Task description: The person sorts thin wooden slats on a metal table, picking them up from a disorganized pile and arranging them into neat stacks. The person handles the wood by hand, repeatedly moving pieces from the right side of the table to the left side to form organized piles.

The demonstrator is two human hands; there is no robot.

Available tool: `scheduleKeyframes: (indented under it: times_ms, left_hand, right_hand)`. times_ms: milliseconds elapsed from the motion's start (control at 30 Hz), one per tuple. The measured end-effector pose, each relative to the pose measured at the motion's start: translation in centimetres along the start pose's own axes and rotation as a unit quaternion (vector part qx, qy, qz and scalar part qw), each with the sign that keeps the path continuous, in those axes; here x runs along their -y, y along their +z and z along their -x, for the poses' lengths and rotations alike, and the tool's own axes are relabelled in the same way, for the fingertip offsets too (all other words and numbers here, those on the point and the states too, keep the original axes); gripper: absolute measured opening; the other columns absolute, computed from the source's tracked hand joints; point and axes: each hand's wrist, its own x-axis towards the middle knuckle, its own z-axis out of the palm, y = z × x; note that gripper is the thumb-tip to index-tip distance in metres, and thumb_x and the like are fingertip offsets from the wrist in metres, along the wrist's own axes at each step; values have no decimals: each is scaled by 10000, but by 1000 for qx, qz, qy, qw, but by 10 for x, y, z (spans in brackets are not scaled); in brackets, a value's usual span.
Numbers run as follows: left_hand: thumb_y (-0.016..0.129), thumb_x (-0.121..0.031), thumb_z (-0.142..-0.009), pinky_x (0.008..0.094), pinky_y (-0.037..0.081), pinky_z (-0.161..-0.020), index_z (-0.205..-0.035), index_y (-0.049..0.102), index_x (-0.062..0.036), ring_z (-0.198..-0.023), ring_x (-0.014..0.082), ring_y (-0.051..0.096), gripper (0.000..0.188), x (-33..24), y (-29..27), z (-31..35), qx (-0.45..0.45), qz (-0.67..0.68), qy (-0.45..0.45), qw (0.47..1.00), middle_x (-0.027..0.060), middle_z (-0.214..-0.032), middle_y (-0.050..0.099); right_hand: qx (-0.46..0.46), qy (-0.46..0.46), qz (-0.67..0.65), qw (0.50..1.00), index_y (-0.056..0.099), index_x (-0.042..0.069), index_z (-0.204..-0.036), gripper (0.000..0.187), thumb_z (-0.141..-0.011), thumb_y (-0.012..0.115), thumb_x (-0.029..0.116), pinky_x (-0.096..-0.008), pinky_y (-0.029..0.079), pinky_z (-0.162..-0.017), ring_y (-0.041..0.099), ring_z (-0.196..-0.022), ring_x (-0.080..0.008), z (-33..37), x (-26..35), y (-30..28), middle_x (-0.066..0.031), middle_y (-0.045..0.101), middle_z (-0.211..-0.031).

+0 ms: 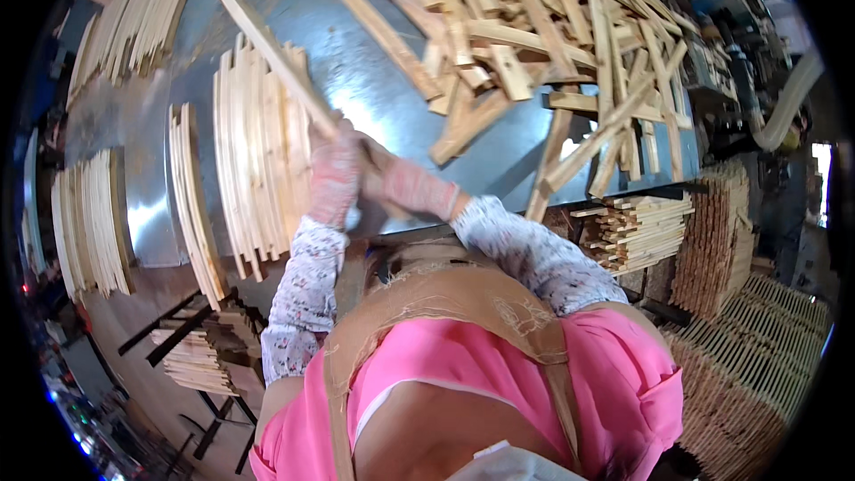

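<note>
A long pale wooden strip [258, 34] slants from the far left edge of the table down to my hands. My left hand [334, 180], in a pinkish knit glove, is closed round it near its lower end. Close beside it, my right hand [417, 189] in a matching glove is closed on the same strip; its fingers are partly smeared by motion. Under the strip, a row of pale strips [258, 138] lies side by side on the metal table [151, 160]. A narrower bundle of strips [193, 205] lies left of that row.
A jumbled heap of wooden pieces [525, 36] covers the table's far right. More strip rows lie at the far left [138, 22] and left edge [92, 223]. Stacked strips [637, 232] and tall wood stacks [748, 347] stand at right. Another stack [200, 352] sits below the table's left.
</note>
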Motion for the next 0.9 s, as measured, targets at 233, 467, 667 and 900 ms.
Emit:
scheduleKeyframes:
  times_ms: [233,467,667,900]
  left_hand:
    - [706,-396,-1039,477,598,-918,-1372,618,42,-1045,314,727,558,125,137,-172,-7,3,10,1000,198,-1255,721]
    - [648,-352,-1016,527,593,-928,-1533,473,-30,-1169,414,702,634,114,206,-185,-168,-318,-93,928,258,-1389,652]
    - [710,-158,-949,450,633,-687,-1430,449,71,-848,323,712,594,110,186,-131,-72,-259,-44,962,222,-1125,686]
    - [641,-125,-971,401,584,-499,-1012,678,142,-563,272,694,272,66,259,-44,32,-205,-123,970,174,-750,718]
  right_hand:
    - [-542,132,-94,824,334,21,-1656,825,-967,747,210,-367,480,-1155,603,-1361,-303,287,-39,-181,-209,588,-1518]
    - [-768,453,-66,448,451,-20,-1583,649,-1039,628,285,-336,572,-898,700,-1109,-293,663,-191,-222,-225,704,-1305]
    - [-766,514,-120,367,626,-81,-1401,671,-1049,509,478,-465,454,-1131,659,-1244,-459,696,-286,-232,-300,692,-1349]
    - [-360,704,266,552,645,1,-1346,427,-1064,479,274,-506,537,-1075,681,-1211,-463,738,-389,-265,-323,693,-1284]
